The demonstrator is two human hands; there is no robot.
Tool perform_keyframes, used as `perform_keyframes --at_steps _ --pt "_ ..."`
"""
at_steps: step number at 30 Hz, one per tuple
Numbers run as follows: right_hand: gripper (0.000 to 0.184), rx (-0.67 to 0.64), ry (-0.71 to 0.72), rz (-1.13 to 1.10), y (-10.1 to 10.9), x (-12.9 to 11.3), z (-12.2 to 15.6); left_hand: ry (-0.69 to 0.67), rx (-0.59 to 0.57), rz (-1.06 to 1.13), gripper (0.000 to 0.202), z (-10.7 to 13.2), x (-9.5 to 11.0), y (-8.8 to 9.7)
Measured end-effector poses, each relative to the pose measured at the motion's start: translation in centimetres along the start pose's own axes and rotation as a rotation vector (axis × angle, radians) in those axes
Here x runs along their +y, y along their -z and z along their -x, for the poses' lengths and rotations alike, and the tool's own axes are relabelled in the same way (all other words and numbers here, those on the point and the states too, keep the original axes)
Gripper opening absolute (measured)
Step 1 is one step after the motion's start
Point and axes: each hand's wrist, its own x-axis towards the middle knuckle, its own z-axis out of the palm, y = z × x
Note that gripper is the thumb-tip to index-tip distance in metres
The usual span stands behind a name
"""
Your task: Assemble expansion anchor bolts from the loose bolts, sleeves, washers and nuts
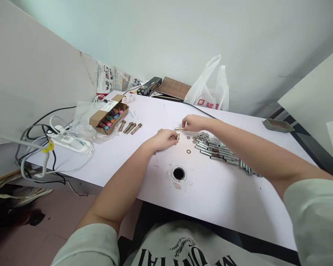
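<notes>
On the white tabletop [211, 192], near its middle, the left hand [166, 140] closes its fingers around a short brass bolt [178, 137]. Just beside it, the right hand [192, 122] pinches a thin metal sleeve [179, 128] between thumb and fingers. A pile of sleeves [219, 151] lies near the right forearm, and one loose washer [188, 151] is beside it.

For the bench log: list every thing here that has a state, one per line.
left hand, closed on a bolt
right hand, pinching a sleeve
cardboard box, open, holding coloured pieces
loose bolts, lying side by side
washer, lying flat
desk hole, uncovered
</notes>
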Motion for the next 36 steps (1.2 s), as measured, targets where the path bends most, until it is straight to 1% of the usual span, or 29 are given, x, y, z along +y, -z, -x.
perform_keyframes --at_steps 2,4,6,8,12,15,17,19,25,30,32,36 --pt "0.022 0.025 0.078 0.031 1.9 0.2 1.4 0.007 -0.003 -0.011 0.016 0.1 0.2 0.1" --pt "0.020 0.021 0.134 0.064 3.7 -0.1 3.0 0.024 -0.009 -0.014 0.016 0.1 0.4 0.2" --pt "0.018 0.012 0.124 0.087 4.8 -0.8 4.4 0.038 -0.016 -0.007 0.017 0.1 0.5 0.3" --pt "0.016 0.000 0.098 0.103 5.3 -1.9 5.5 0.044 -0.020 -0.002 0.018 0.1 0.5 0.2" --pt "0.019 -0.016 0.098 0.230 5.3 -3.9 6.5 0.049 -0.020 -0.001 0.019 0.1 0.5 0.1" --pt "0.023 -0.017 0.138 0.341 5.4 -5.0 6.6 0.044 -0.009 -0.007 0.017 0.1 0.5 0.0" --pt "0.026 -0.019 0.176 0.374 5.6 -5.5 6.6 0.037 -0.003 -0.020 0.016 0.2 0.6 0.0" --pt "0.027 -0.023 0.182 0.398 5.8 -5.7 6.5 0.031 -0.001 -0.022 0.015 0.2 0.6 0.0" --pt "0.026 -0.027 0.076 0.430 6.5 -5.5 6.7 0.049 -0.013 0.003 0.014 0.3 0.9 0.1" --pt "0.024 -0.038 0.053 0.448 6.3 -6.1 6.8 0.035 -0.003 -0.020 0.015 0.3 0.9 0.1" --pt "0.024 -0.031 0.077 0.454 6.0 -6.4 6.7 0.037 0.002 -0.032 0.016 0.3 0.8 0.1" --pt "0.025 0.020 0.200 0.388 5.7 -6.5 6.6 0.022 0.007 -0.049 0.015 0.2 0.6 0.0"
